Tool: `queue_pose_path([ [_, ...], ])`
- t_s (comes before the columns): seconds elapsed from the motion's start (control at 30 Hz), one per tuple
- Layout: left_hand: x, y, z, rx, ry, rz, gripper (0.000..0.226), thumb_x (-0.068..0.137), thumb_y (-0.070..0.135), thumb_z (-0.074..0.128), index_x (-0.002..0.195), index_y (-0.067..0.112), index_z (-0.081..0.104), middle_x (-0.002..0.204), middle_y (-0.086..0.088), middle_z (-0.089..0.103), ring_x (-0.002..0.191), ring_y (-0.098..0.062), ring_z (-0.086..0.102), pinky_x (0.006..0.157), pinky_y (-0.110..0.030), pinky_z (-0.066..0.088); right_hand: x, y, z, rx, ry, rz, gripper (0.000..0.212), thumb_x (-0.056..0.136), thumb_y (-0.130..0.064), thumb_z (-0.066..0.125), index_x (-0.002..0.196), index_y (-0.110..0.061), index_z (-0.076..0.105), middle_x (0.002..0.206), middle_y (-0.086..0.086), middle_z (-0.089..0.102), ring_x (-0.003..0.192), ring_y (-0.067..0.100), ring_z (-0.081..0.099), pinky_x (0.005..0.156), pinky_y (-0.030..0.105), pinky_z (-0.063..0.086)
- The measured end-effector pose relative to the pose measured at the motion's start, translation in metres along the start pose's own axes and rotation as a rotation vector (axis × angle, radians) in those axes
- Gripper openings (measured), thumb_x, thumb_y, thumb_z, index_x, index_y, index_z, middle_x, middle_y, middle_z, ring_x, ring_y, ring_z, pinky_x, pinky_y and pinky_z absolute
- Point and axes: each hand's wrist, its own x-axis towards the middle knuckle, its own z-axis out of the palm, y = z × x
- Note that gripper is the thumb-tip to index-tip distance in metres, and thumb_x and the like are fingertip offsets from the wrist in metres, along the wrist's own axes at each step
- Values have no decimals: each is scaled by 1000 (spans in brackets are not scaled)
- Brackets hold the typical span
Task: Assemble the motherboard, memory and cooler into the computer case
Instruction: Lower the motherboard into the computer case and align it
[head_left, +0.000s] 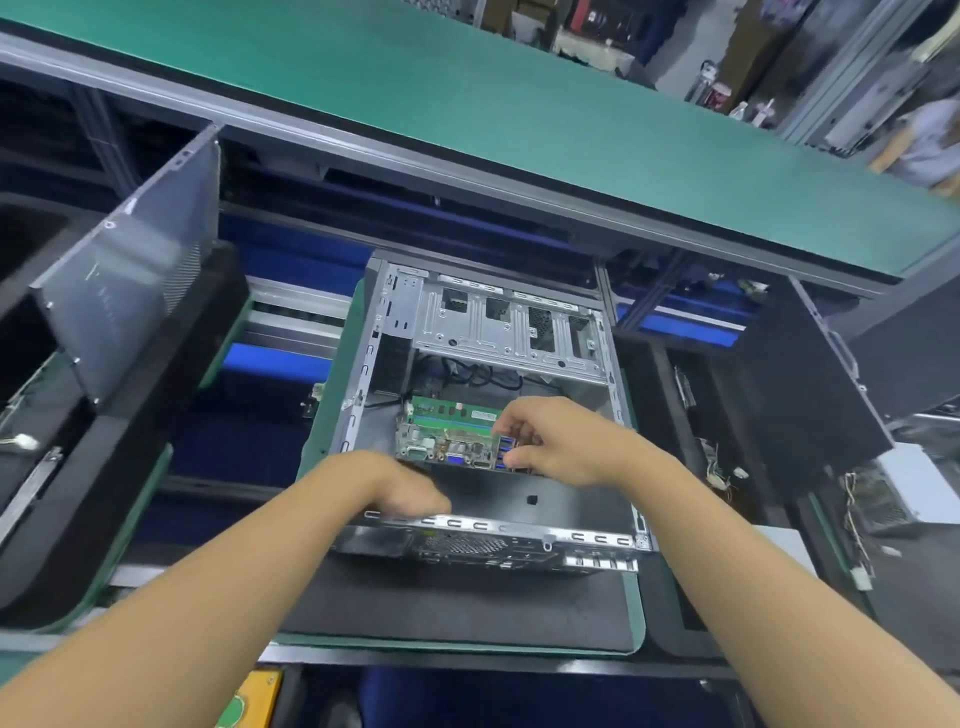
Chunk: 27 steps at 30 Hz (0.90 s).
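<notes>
An open grey computer case (519, 527) lies on its side on a dark mat, its drive cage at the far end. Inside it a green motherboard (449, 434) is tilted up, its port side toward me and a green memory stick along its far edge. My right hand (550, 441) grips the board's right end, fingers curled round the blue ports. My left hand (405, 486) curls over the case's near left side, close to the board's lower left corner; what its fingers hold is hidden. No cooler is in view.
A loose case side panel (130, 291) leans upright at the left. Another dark case (800, 395) and loose wired parts (862, 525) sit at the right. A green shelf (467, 93) overhangs the far side. A person stands at the far right (930, 145).
</notes>
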Motion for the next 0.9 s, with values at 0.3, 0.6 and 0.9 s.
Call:
queue_pose_path([
  [0.3, -15, 0, -2, 59, -15, 3, 42, 102, 31, 22, 124, 10, 51, 145, -16, 45, 116, -32, 48, 91, -37, 35, -13, -5, -47, 108, 81, 47, 26, 96, -31, 69, 120, -24, 63, 89, -15, 61, 78, -2, 59, 69, 12, 42],
  [0.6, -20, 2, -4, -15, -5, -36, 27, 98, 29, 30, 94, 12, 49, 93, -9, 49, 75, -19, 41, 78, -36, 35, -17, 5, -34, 207, -9, 93, 28, 97, -26, 68, 124, -16, 65, 106, -7, 69, 99, 9, 66, 95, 30, 50],
  [0.9, -18, 8, -2, 5, 25, -78, 31, 101, 8, 27, 72, 18, 29, 72, 0, 30, 60, -15, 22, 52, -17, 31, -23, 7, -30, 53, -29, 99, 33, 98, -33, 66, 129, -23, 59, 98, -16, 61, 90, -5, 58, 71, 9, 41],
])
